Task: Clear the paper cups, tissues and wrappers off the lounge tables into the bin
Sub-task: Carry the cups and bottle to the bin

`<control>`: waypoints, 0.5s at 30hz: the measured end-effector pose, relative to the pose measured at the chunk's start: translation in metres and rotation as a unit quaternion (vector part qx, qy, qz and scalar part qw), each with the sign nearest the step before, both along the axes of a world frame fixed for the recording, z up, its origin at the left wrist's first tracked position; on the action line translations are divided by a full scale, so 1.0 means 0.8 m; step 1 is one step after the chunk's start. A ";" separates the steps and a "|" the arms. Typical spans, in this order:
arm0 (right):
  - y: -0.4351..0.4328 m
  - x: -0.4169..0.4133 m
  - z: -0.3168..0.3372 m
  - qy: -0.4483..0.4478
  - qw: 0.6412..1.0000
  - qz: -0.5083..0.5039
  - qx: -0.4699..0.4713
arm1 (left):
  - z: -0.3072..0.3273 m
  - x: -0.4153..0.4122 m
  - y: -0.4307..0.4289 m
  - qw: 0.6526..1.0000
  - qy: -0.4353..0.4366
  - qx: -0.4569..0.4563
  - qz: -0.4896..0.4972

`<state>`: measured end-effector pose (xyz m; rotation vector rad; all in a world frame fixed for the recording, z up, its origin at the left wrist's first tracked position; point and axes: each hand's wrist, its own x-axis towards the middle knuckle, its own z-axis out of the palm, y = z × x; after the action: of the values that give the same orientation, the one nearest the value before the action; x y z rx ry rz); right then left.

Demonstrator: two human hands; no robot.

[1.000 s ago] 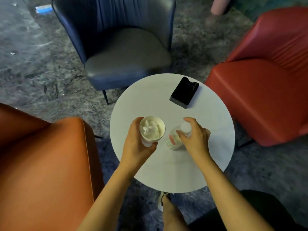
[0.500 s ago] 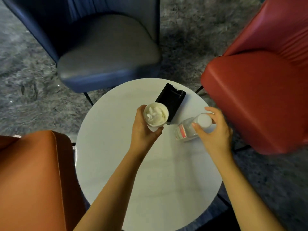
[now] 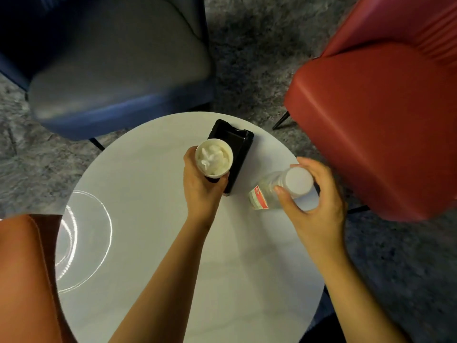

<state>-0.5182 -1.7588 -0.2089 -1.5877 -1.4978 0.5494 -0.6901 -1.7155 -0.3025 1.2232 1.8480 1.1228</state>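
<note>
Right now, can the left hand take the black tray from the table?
Probably not: the left hand is full, wrapped around the paper cup with tissue, held above the black tray.

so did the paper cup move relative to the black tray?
Yes. The paper cup, held in the left hand, went from the table's near side to over the black tray.

You're in a lounge or waiting area, not a home kitchen or lab. Signs: a small round white desk [image 3: 148, 243] ringed by padded armchairs in mixed colours: a blue chair [image 3: 111, 70], a red chair [image 3: 383, 132] and an orange chair [image 3: 22, 280]. Grey mottled carpet [image 3: 247, 58] runs underneath. A black tray [image 3: 237, 142] sits on the desk, café style.
</note>
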 end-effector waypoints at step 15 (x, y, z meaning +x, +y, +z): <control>0.016 0.006 -0.012 -0.005 1.000 0.006 0.028 | -0.030 0.014 -0.008 0.990 0.125 -0.059 0.022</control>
<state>-0.5131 -1.7461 -0.2187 -1.5413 -1.5175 0.5013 -0.6790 -1.7221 -0.3266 1.3086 2.1043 0.9010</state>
